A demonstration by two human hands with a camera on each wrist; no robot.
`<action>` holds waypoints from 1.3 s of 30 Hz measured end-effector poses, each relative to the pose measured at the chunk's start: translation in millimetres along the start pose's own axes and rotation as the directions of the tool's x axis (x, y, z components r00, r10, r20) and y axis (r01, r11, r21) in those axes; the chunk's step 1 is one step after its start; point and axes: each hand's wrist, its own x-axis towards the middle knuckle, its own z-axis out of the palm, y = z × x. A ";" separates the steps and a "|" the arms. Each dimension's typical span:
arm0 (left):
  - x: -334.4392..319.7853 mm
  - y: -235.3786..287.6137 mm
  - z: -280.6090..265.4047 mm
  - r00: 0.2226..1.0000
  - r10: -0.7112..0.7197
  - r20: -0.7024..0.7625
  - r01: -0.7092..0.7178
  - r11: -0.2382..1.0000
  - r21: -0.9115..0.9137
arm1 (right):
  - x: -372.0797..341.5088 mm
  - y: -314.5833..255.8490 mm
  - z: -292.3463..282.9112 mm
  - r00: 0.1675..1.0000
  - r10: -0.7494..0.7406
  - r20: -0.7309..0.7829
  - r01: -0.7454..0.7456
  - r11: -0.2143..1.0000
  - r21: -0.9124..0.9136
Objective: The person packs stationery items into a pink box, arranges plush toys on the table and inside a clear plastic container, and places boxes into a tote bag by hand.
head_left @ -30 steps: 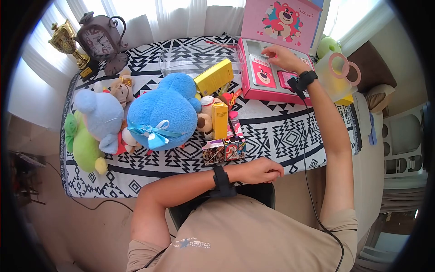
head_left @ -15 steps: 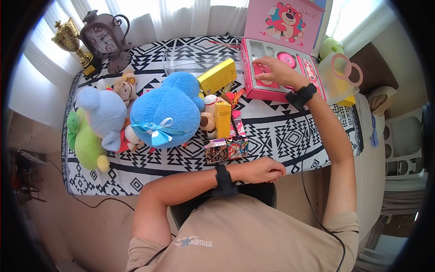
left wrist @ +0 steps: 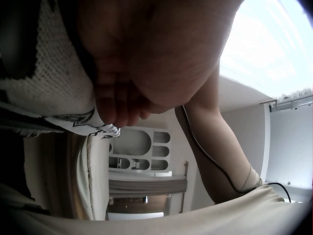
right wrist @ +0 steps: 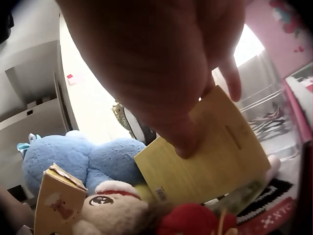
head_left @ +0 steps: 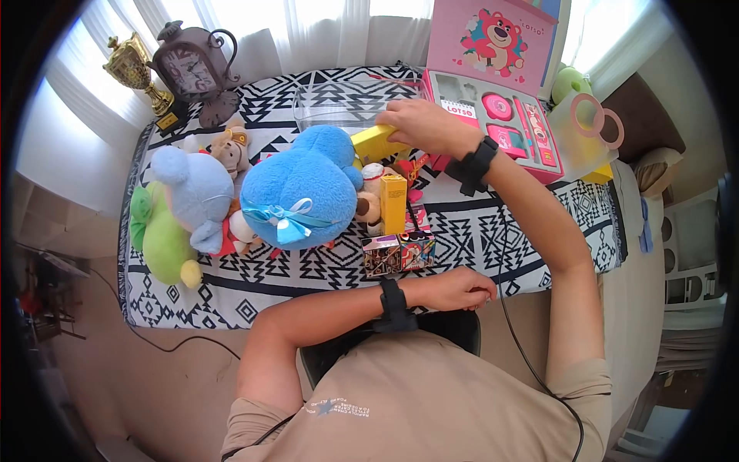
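Note:
In the head view my right hand (head_left: 433, 127) reaches over the middle of the table and grips a yellow box (head_left: 371, 145). The right wrist view shows the thumb pressed on the broad face of this yellow box (right wrist: 215, 156), with other fingers at its far side. A big blue plush toy (head_left: 304, 181) lies just left of the box. Below the right hand, a beige plush toy (right wrist: 117, 210) with a red-and-white band sits beside a smaller upright yellow box (head_left: 393, 204). My left hand (head_left: 459, 289) rests at the table's front edge, fingers loosely curled, holding nothing.
An open pink gift box with a bear on its lid (head_left: 527, 61) stands at the back right. Behind the yellow box is a clear plastic container (head_left: 327, 108). Small patterned boxes (head_left: 382, 256) stand near the front. A trophy (head_left: 138, 73) and a clock (head_left: 188, 69) are back left.
My right hand has moved left from over the open pink gift box to the yellow box and taken hold of it. The left hand has stayed at the table edge.

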 end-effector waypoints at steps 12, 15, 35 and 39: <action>-0.2 -2.0 -0.3 0.999 0.049 -0.024 -0.049 0.999 -0.011 | -139.1 -20.0 -69.0 0.882 0.246 0.402 -0.437 0.749 0.499; 0.4 -2.0 0.1 1.000 0.028 -0.004 -0.028 1.000 0.001 | -178.2 -6.7 -33.9 0.803 0.235 0.548 -0.545 0.660 0.517; -2.0 -3.0 1.7 1.000 0.008 -0.023 -0.006 0.995 0.101 | -106.4 -113.1 -3.2 0.952 -0.040 0.303 -0.073 0.933 0.352; -1.5 -7.7 3.8 1.000 0.013 -0.017 -0.011 0.994 0.110 | -110.0 -114.5 -3.2 0.946 -0.057 0.318 -0.089 0.901 0.424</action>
